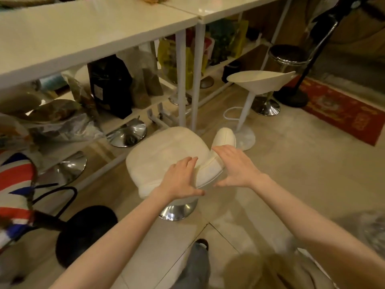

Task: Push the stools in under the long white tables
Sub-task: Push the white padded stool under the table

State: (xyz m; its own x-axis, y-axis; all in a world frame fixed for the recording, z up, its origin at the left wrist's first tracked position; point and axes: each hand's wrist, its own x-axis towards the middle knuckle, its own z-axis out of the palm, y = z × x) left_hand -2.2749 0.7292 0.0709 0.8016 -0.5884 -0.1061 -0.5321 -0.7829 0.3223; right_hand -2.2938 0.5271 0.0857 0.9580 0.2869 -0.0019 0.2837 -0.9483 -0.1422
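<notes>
A cream padded stool (164,155) with a low backrest and a chrome base (177,211) stands on the floor just in front of the long white table (87,30). My left hand (181,180) lies flat on the near edge of its seat, fingers spread. My right hand (235,167) hovers open at the backrest on the right, fingers apart, and I cannot tell whether it touches. A white plastic stool (260,82) stands further right beside a second white table (225,7). A stool with a flag-pattern seat (14,184) is at the far left.
Bags and packets (110,84) fill a low shelf under the table, with chrome stool bases (127,132) beside it. White table legs (181,80) stand just beyond the cream stool. A black-seated chrome stool (289,55) and a red rug (341,109) lie at the right.
</notes>
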